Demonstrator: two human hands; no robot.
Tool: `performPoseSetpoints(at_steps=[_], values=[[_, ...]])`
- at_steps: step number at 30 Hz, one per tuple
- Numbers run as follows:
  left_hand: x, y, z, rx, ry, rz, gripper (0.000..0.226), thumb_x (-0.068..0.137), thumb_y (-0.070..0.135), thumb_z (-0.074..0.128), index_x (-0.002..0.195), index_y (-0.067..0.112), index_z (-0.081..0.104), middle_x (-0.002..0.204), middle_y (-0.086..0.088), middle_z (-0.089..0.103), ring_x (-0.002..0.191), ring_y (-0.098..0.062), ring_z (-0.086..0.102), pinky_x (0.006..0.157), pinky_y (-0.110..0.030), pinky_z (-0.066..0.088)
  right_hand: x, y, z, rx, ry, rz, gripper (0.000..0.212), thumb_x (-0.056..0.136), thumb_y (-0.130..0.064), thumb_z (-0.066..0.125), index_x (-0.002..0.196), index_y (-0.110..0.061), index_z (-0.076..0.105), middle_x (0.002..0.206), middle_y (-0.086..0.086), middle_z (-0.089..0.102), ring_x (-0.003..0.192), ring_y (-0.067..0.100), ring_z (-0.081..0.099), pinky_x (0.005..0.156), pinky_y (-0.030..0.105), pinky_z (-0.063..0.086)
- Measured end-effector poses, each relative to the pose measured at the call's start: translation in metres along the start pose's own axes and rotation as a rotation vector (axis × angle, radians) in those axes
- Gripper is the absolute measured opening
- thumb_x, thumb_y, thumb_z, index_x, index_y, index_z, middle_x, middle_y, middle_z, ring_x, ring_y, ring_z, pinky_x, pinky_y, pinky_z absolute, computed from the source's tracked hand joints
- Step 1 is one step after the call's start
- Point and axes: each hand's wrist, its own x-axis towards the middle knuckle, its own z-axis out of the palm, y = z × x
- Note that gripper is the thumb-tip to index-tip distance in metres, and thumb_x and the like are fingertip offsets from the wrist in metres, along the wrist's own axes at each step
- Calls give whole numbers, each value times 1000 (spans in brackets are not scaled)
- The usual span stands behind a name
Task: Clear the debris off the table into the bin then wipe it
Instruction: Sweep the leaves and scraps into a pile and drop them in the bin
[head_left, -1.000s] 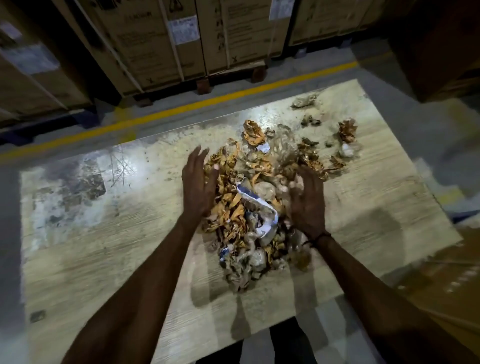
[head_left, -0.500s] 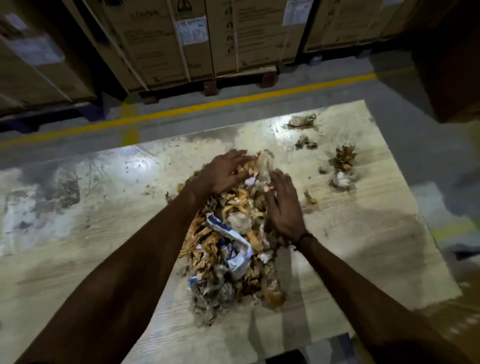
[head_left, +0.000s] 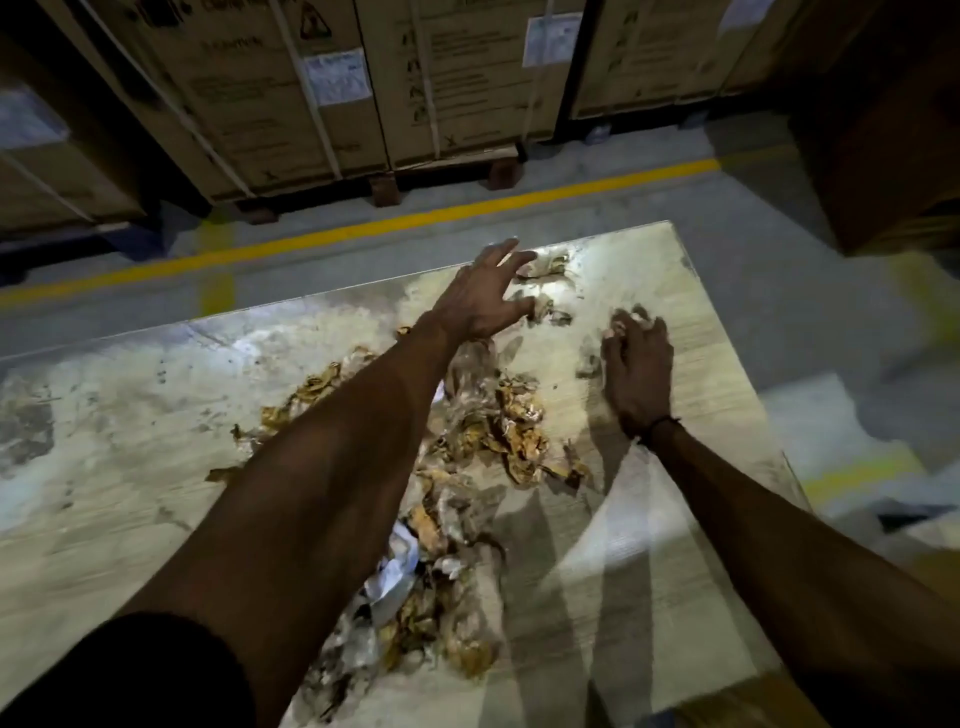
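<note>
The worktop (head_left: 649, 545) looks like pale grained wood, scuffed and stained, under crumpled paper and clear plastic debris (head_left: 467, 467).

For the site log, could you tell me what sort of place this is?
Probably a warehouse: strapped cardboard cartons stand on pallets, a yellow floor line marks an aisle, and a worn table holds debris.

Worn wooden table (head_left: 130, 509) (stained) carries scattered debris (head_left: 467, 467), seemingly wrappers.

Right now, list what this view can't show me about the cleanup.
- Bin: not in the head view.
- Debris pile: its left part is hidden behind the left forearm.
- Right hand: seen from the back; what its fingers hold is hidden.
- Scraps under the left hand: blurred.
</note>
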Motion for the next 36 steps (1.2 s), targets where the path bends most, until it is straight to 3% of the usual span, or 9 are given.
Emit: performPoseSetpoints(at_steps=[4,9,12,15,19,23,27,33,36], values=[[18,11,20,56,-134,91,75,89,49,48,159,23,42,172,-13,25,158,-35,24,122,-50,31,-26,-17,13,11,-33,-79,48,108,-38,35,147,-14,51,163,13,38,153,35,29,118,55,32],[-34,3,18,75,-172,232,53,98,36,51,149,22,57,163,-13,43,152,-34,37,123,-50,35,-94,-40,4,193,-275,-206,53,113,-38,37,164,-26,28,174,-4,16,161,15,6,130,46,19],[-63,-8,0,48,-219,286,39,97,40,58,129,24,73,157,-7,52,151,-29,40,124,-50,33,-95,-34,-7,261,-180,-182,59,111,-39,39,164,-19,26,175,-2,12,162,16,10,128,38,21],[-76,-19,-27,-130,-54,164,31,90,39,60,111,25,77,152,2,58,146,-20,46,122,-48,36,-62,-30,-7,268,-109,-97,64,109,-50,35,163,-15,29,174,3,15,161,17,14,128,36,22],[-97,-54,-62,-246,124,22,27,89,31,65,110,18,76,143,2,64,137,-15,56,117,-39,41,-34,-41,11,171,-232,-205,70,110,-56,27,164,-11,27,173,8,19,161,20,12,131,36,12],[-141,-111,-63,-221,87,-207,38,99,30,68,134,35,57,149,8,53,140,-20,51,106,-19,35,-55,-74,35,130,-378,-309,59,110,-42,31,164,-18,28,172,1,22,161,18,11,131,43,8],[-171,-123,-39,-215,-84,-226,67,98,53,48,160,29,36,172,-1,22,158,-19,18,127,-35,15,-85,-105,49,184,-438,-314,56,112,-42,30,164,-20,29,170,-5,23,161,12,10,131,39,6],[-210,-134,-92,-364,141,-201,39,106,42,51,143,35,60,152,12,56,142,-6,48,116,-31,36,-73,-106,36,395,-274,-173,49,112,-29,41,157,-10,44,165,5,40,155,18,32,129,35,25],[-266,-159,-105,-362,222,-306,24,108,32,53,125,39,68,132,4,68,113,3,65,97,-11,42,-67,-109,33,396,-301,-106,48,113,-27,43,158,-11,42,165,5,40,154,14,34,127,38,28]])
